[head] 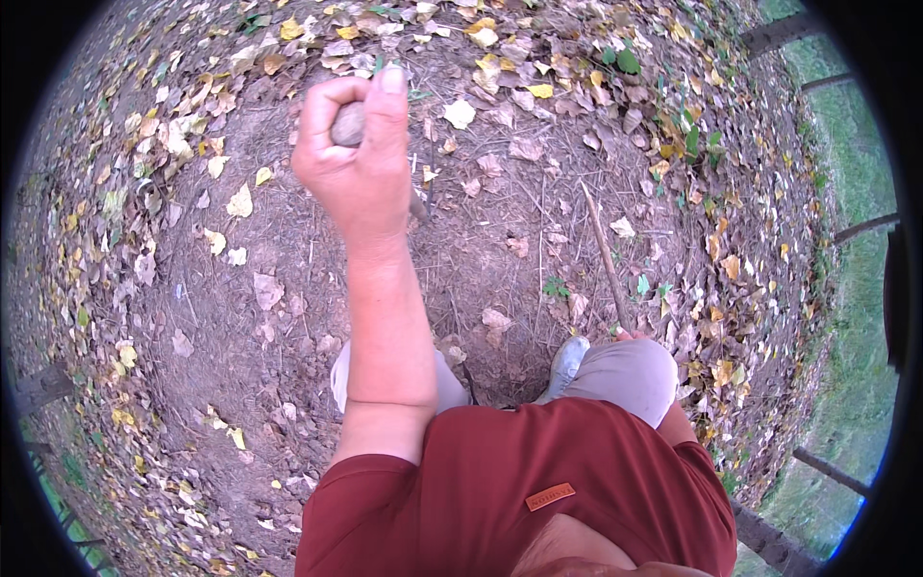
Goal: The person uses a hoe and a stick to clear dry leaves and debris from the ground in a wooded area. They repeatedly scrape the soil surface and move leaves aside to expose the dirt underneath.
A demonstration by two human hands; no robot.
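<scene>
My left hand is raised in front of me, its fingers wrapped around what looks like a thick wooden stick. The stick's round end faces up inside the curled forefinger, with the thumb lying alongside. A dark piece of wood shows past the wrist; whether it belongs to the same stick I cannot tell. Beyond my right knee, only the fingertips of my right hand are visible, closed at the near end of a thin stick. That stick slants forward and narrows to a pale point. The knee hides most of this hand.
Bare brown soil with twigs and dry leaves lies before me. Thicker yellow and brown leaf litter surrounds it. My bent right knee and grey shoe are close by. Tree trunks and green grass stand at the right.
</scene>
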